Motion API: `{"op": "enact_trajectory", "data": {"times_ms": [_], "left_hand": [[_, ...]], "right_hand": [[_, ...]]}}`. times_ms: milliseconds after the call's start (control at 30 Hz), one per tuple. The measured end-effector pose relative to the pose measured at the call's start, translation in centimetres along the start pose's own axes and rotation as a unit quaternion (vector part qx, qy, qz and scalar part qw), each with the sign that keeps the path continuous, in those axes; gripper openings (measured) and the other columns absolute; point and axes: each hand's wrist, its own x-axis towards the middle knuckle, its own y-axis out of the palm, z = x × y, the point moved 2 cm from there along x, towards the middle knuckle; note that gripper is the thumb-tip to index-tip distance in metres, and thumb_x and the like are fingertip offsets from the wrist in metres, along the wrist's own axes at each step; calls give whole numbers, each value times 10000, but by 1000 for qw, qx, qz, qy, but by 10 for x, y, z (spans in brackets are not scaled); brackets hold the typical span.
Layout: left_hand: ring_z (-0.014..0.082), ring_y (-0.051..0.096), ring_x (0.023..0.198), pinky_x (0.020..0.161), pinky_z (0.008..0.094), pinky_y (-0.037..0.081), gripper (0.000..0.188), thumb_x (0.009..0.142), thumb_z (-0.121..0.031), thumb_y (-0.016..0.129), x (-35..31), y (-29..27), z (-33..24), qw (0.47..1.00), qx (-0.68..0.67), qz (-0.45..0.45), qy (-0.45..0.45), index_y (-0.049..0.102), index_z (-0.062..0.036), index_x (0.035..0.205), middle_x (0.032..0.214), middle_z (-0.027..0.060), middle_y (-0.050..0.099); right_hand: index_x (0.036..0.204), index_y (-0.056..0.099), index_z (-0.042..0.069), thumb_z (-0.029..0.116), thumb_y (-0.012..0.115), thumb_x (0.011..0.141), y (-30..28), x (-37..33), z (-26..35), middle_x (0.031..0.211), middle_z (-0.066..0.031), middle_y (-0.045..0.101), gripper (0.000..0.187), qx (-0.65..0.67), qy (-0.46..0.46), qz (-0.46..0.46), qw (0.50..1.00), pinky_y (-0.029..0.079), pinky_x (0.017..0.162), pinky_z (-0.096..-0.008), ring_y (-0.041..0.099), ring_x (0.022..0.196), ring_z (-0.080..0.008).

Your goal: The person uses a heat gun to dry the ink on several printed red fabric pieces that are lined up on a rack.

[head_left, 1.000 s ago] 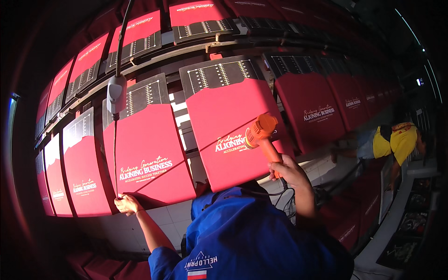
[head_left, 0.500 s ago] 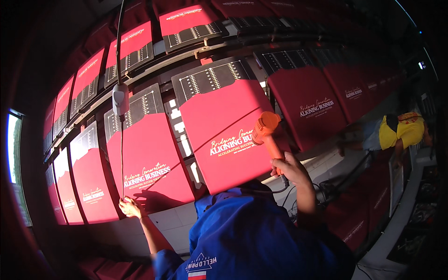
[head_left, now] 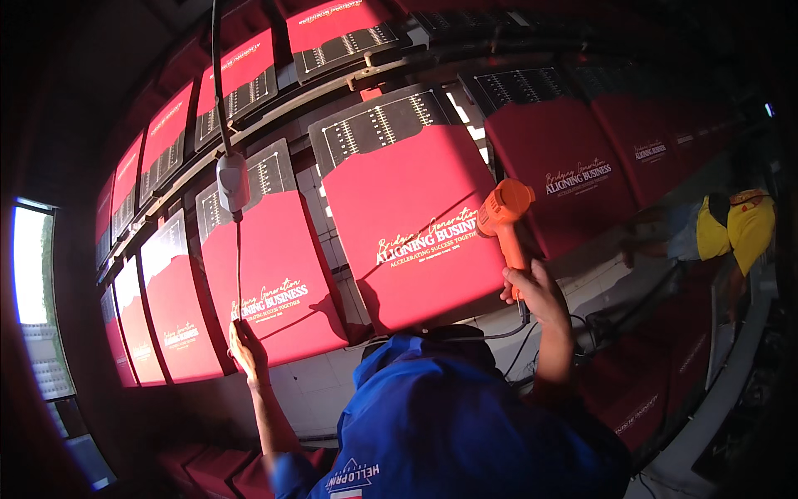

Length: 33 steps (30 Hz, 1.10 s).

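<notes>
My right hand [head_left: 539, 295] is wrapped round the handle of an orange heat gun [head_left: 504, 208], its head over the right edge of a red printed fabric panel [head_left: 399, 200]. White and gold lettering shows on that panel, which lies on a black board [head_left: 378, 125] with white ruled marks. At the lower left edge of the neighbouring red panel [head_left: 266, 249], my left hand [head_left: 248, 349] closes on a thin hanging cord [head_left: 239, 274]. The cord drops from a white socket block [head_left: 233, 185] on a thicker cable.
More boards with red printed fabric [head_left: 549, 175] stand in rows left, right and behind a metal rail [head_left: 324, 90]. A dark cable [head_left: 499, 334] trails from the heat gun. At right, a person in a yellow top [head_left: 744, 224] works nearby. A bright window [head_left: 33, 266] is at far left.
The heat gun and my right hand have shifted slightly right across the view. My left hand has risen along the cord onto the panel's lower left side. The whole view has shifted a little.
</notes>
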Motion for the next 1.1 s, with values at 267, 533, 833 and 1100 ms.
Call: {"op": "enact_trajectory", "data": {"times_ms": [267,533,833,1100], "left_hand": [[342,635,946,845,373,487,325,985,-206,485,3,-64,71,994,1,-109,31,582,65,1137,1022,229,655],[403,617,968,766,417,513,382,1014,-288,372,41,-194,223,963,90,-247,-53,570,17,1132,1004,236,649],[345,591,1075,870,392,497,411,1030,-306,313,140,-383,451,890,263,-366,-74,553,-17,1196,1161,148,614],[291,499,1242,1005,366,418,435,1036,-316,278,194,-448,679,874,363,-314,-77,501,-73,1319,1344,117,529]], "right_hand": [[1013,524,18,198,613,892,9,3,-10,703,-42,566,234,8,-13,-30,999,470,523,-268,590,592,-132],[1011,520,18,192,602,907,95,-4,-6,729,-44,567,218,-16,-28,-27,999,477,538,-266,594,608,-131],[875,528,44,198,591,909,329,-27,-22,700,-26,551,170,89,49,162,982,469,534,-252,575,591,-111],[949,534,29,216,608,908,455,-48,-32,759,-38,571,206,-23,-19,65,997,474,566,-257,582,618,-124]]}}
